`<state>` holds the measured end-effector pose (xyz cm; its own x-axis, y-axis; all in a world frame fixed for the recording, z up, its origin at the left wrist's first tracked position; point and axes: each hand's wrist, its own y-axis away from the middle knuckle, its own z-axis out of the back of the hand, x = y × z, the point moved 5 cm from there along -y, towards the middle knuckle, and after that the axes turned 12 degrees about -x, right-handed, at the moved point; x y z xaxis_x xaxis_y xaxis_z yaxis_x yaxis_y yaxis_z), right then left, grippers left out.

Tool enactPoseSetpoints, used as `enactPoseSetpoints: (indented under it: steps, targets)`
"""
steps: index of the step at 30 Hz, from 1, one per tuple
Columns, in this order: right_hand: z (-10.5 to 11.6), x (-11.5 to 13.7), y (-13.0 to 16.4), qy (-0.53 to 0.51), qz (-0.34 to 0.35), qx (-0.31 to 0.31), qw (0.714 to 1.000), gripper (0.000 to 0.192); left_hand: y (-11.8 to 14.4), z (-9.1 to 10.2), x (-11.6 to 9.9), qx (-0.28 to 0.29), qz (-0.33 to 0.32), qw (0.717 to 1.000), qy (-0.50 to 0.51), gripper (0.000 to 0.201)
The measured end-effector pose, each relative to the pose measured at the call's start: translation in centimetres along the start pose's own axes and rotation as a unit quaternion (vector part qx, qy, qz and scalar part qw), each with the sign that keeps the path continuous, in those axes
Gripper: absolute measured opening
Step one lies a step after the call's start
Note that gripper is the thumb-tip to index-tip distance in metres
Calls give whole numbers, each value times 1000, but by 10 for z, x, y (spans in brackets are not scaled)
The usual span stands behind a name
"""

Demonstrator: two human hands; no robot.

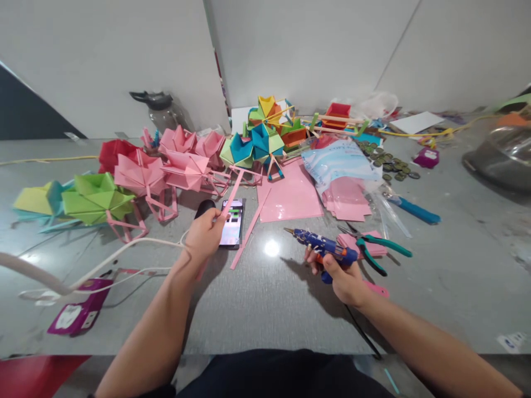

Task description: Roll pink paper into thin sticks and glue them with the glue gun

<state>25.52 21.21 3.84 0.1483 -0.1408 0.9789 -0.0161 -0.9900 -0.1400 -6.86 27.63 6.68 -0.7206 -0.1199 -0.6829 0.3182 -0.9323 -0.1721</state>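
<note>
Head view: left hand [205,232] closed on pink strip [234,192], holding it slantwise by phone [231,236]; right hand [345,282] wrapped around blue glue gun [321,243], pointing left; loose strip [251,229] lies on grey table [265,309] just right of phone; green-handled pliers [375,240] beside glue gun

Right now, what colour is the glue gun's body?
The glue gun has a dark blue body; head view.

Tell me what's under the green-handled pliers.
Under the pliers, near the glue gun, are pink paper pieces, partly visible. Whatever the pliers cover directly is hidden.
</note>
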Motion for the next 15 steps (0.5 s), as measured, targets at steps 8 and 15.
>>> enactPoseSetpoints:
  steps: [8,15]
  targets:
    - [-1,1,0,-7,9,1,1000,47,-11,5,11,-2,36,996,-76,20]
    - [0,2,-1,-9,23,-4,1000,46,-13,9,11,-4,17,999,50,31]
